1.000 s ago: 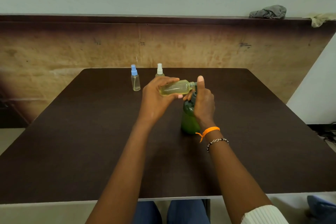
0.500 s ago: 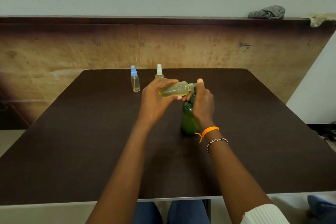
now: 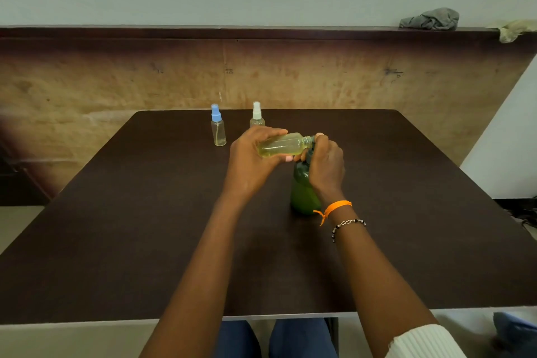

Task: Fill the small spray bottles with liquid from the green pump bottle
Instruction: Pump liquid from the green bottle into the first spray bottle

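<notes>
My left hand [image 3: 250, 160] grips a small clear bottle [image 3: 282, 147] without a cap, tilted on its side and holding yellowish liquid, its open neck pointing right at the pump. A green pump bottle [image 3: 302, 192] stands upright on the dark table [image 3: 145, 212]. My right hand [image 3: 327, 166] wraps round its pump head, thumb down on top; the nozzle is hidden by the fingers. Two capped spray bottles stand behind: one with a blue cap [image 3: 218, 126], nearly empty, and one with a white cap [image 3: 257, 116], partly hidden by my left hand.
A wooden panel wall rises behind the table's far edge. On its top ledge lie a grey cloth [image 3: 430, 19] and a pale rag [image 3: 514, 30]. My knees in blue trousers show under the near table edge.
My right thumb has gone from raised to pressed down on the pump head. The small bottle stays held at the nozzle.
</notes>
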